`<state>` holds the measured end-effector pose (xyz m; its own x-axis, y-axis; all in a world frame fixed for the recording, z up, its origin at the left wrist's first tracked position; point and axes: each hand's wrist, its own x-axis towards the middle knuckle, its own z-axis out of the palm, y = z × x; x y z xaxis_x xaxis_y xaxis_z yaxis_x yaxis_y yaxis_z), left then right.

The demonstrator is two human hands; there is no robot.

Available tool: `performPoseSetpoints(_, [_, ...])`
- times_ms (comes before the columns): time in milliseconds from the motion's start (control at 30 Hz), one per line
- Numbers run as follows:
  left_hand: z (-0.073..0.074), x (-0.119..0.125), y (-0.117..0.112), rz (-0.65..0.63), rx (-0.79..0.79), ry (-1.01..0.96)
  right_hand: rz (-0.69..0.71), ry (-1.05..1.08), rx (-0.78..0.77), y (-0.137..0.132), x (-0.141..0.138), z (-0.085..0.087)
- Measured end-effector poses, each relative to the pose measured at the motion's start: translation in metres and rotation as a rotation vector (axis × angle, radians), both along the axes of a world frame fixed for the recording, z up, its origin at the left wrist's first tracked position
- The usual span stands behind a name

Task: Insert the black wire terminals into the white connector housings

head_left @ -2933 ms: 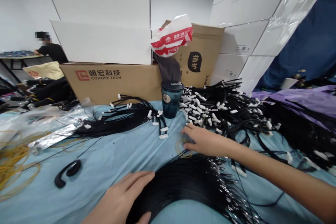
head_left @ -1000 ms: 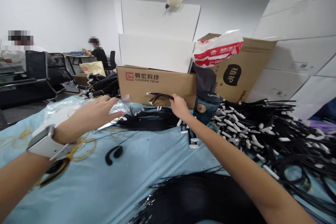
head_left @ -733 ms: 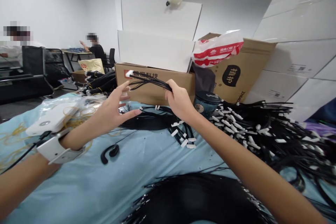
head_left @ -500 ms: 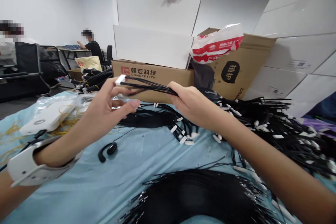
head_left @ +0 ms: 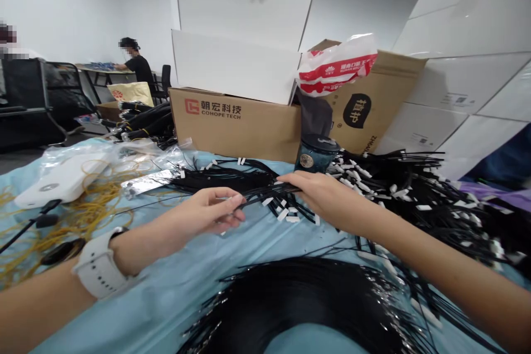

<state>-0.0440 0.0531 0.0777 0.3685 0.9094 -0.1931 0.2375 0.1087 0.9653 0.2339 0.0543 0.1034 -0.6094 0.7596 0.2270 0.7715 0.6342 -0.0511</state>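
Note:
A bunch of thin black wires [head_left: 265, 192] stretches between my two hands above the blue cloth. My right hand [head_left: 327, 193] is closed around its right part, with the fingertips pinched over the wires. At its left end my left hand [head_left: 215, 209] has thumb and curled fingers closed on the wires, and that end is mostly hidden in the fingers. Just behind both hands lies a pile of black wires [head_left: 215, 181] with white connectors [head_left: 282, 214]. In front of me, a thick curved bundle of black wires [head_left: 298, 293] rests on the cloth.
The blue cloth [head_left: 174, 293] covers the table. At left are a white device [head_left: 62, 180], yellow rubber bands [head_left: 95, 199] and a silver packet [head_left: 147, 182]. A dark blue jar [head_left: 317, 155] stands before cardboard boxes [head_left: 236, 133]. More wires [head_left: 415, 199] are heaped right. A person [head_left: 141, 66] sits far back.
Both hands have come down with the wires, towards the cloth. My left hand has closed on their left end, and the white connector seen there before no longer shows clearly.

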Motion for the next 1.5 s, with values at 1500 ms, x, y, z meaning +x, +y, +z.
performPoseSetpoints(1500, [-0.041, 0.004, -0.033, -0.126, 0.179, 0.143, -0.083, 0.625, -0.378, -0.076, -0.063, -0.070])
